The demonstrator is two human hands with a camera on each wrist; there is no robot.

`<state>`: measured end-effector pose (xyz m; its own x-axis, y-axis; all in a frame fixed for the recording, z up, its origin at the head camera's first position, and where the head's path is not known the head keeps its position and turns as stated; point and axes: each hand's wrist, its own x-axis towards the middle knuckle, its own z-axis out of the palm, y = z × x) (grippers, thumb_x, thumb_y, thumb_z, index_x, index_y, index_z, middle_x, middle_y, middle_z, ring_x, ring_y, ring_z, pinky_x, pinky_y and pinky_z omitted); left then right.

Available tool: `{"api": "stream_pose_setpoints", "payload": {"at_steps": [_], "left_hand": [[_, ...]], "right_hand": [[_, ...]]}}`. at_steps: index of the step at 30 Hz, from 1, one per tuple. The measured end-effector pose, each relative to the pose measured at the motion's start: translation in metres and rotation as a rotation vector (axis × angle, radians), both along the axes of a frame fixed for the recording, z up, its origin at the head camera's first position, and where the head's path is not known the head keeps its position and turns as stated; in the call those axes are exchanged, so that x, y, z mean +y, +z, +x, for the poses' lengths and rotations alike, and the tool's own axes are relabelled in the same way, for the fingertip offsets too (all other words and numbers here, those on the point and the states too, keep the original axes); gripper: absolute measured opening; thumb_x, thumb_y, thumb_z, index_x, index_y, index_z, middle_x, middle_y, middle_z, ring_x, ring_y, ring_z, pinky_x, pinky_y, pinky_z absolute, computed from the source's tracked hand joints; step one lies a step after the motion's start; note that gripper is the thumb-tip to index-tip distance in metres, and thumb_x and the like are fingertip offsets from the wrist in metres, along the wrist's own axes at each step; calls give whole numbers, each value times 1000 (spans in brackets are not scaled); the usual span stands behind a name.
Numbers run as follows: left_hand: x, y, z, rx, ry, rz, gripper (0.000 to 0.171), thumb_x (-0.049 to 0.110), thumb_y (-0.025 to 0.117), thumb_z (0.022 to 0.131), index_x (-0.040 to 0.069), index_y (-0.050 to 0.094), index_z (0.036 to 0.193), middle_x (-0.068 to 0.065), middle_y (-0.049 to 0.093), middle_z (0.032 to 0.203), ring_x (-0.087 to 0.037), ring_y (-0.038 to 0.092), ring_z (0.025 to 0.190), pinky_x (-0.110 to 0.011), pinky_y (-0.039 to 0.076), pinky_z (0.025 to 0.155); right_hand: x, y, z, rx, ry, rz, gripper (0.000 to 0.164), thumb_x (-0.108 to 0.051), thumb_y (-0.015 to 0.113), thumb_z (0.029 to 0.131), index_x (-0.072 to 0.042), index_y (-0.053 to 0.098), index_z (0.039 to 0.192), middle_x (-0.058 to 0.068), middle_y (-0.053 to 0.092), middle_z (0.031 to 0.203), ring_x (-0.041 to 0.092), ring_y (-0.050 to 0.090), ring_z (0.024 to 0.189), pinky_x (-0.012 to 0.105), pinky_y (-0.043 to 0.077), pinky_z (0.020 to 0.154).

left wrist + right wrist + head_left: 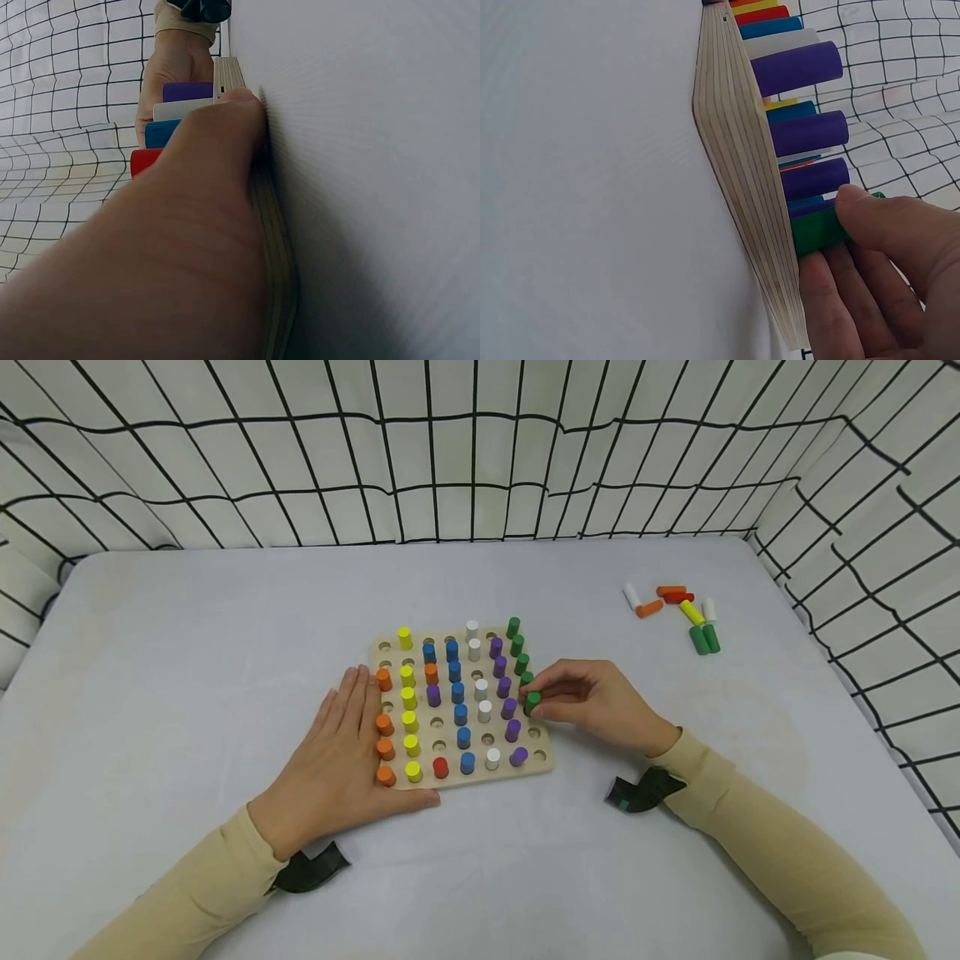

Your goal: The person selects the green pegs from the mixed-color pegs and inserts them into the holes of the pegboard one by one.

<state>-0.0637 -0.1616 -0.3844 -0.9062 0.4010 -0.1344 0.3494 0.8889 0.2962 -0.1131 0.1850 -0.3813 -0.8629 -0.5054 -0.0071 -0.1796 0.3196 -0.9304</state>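
Note:
A square wooden pegboard (450, 727) holds columns of coloured pegs, with some holes bare. My right hand (600, 700) pinches a green peg (532, 703) in the rightmost column, thumb on one side and fingers on the other. In the right wrist view that green peg (816, 231) stands at the board face, beside a purple peg (814, 177). My left hand (337, 760) lies along the board's left edge with fingers straight. Its thumb (225, 127) stretches along the front edge, near a red peg (440, 767).
Loose pegs lie at the back right: white (632, 597), orange (671, 590), red (678, 598), yellow (692, 612) and green (698, 640) among them. A black wire grid (427, 489) borders the back and sides of the white table (187, 693). Each wrist wears a black device (643, 790).

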Motion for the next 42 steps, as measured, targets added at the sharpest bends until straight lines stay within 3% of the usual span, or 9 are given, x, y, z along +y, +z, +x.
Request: {"api": "stream_pose_setpoints", "payload": {"at_steps": [11, 23, 28, 36, 39, 42], "left_hand": [[0, 0, 0, 0, 2, -6, 148, 96, 57, 70, -6, 3, 163, -25, -3, 174, -44, 2, 163, -63, 12, 131], [1, -1, 0, 10, -1, -5, 148, 97, 56, 70, -6, 4, 163, -24, -2, 174, -43, 1, 164, -63, 13, 131], [0, -1, 1, 16, -5, -5, 147, 96, 57, 71, -6, 4, 163, -25, -1, 174, -44, 2, 163, -63, 13, 131], [0, -1, 2, 11, -6, -8, 147, 95, 58, 71, -6, 5, 163, -25, -1, 174, -44, 2, 163, -64, 13, 131], [0, -1, 1, 8, -5, -10, 147, 95, 57, 71, -6, 4, 163, -25, -1, 174, -44, 2, 163, -64, 12, 131], [0, -1, 1, 7, -7, -11, 146, 96, 56, 71, -5, 4, 163, -25, -1, 174, -44, 1, 163, -63, 12, 131]], "right_hand": [[-1, -3, 1, 14, -3, -7, 31, -1, 78, 89, -6, 72, 119, 13, 74, 120, 11, 74, 107, 25, 61, 96], [1, 1, 3, 59, -18, 56, 32, -5, 80, 88, -12, 73, 118, 6, 75, 119, 12, 74, 109, 24, 59, 99], [3, 7, 2, 100, -23, 82, 33, -7, 82, 88, -14, 73, 119, 3, 75, 119, 12, 74, 110, 23, 59, 99], [14, 21, 0, 212, -53, 80, 35, 1, 81, 86, -6, 72, 119, 10, 74, 114, 14, 73, 103, 19, 59, 95], [23, 29, -2, 252, -90, 62, 36, 2, 81, 85, -4, 71, 120, 12, 73, 114, 12, 74, 102, 18, 59, 94], [35, 37, -5, 272, -164, 49, 39, 4, 81, 85, -2, 70, 121, 3, 74, 115, 10, 74, 101, 17, 59, 93]]}}
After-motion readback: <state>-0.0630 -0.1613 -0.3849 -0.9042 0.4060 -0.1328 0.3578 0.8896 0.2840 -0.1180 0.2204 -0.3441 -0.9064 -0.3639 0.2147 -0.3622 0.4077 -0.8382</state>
